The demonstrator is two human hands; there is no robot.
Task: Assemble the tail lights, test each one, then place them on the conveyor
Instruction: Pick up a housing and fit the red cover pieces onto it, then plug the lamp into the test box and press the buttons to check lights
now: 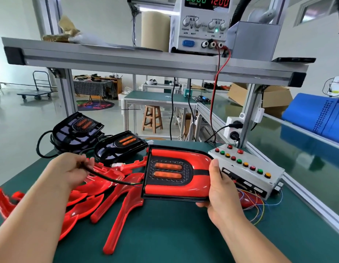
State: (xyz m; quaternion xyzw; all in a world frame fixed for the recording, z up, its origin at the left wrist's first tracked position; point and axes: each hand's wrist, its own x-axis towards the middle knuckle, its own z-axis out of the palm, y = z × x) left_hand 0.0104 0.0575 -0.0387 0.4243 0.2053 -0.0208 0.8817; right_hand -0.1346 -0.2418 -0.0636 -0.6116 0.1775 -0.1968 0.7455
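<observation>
Green matting covers the workbench in the near field. Loose red lens covers lie heaped on its left half, with one long-stemmed piece reaching toward the near edge.

The left hand is above the heap, its fingers curled round a black cable. The cable runs rightward over the heap to the left edge of the tail light.

The right hand grips the rounded right end of the tail light, thumb on top and fingers beneath. The tail light is held face up over the middle of the bench. It shows a red U-shaped lens in a black frame, round a dark textured insert with two orange bars.

A white connector lies on the heap between the left hand and the tail light.

Just right of the right hand stands a grey test box with rows of red, green and yellow buttons. Thin coloured wires trail from its near side onto the mat.

At the far left of the bench rest two black housings, each with two orange bars and no red lens.

A glossy green conveyor belt runs along the right, beyond an aluminium rail, and a blue sheet lies at its far side.

Overhead, an aluminium shelf carries a power supply whose displays read 0.000 and 12.00. A red lead hangs from its terminals down behind the bench.

A wooden stool stands in the room beyond.
</observation>
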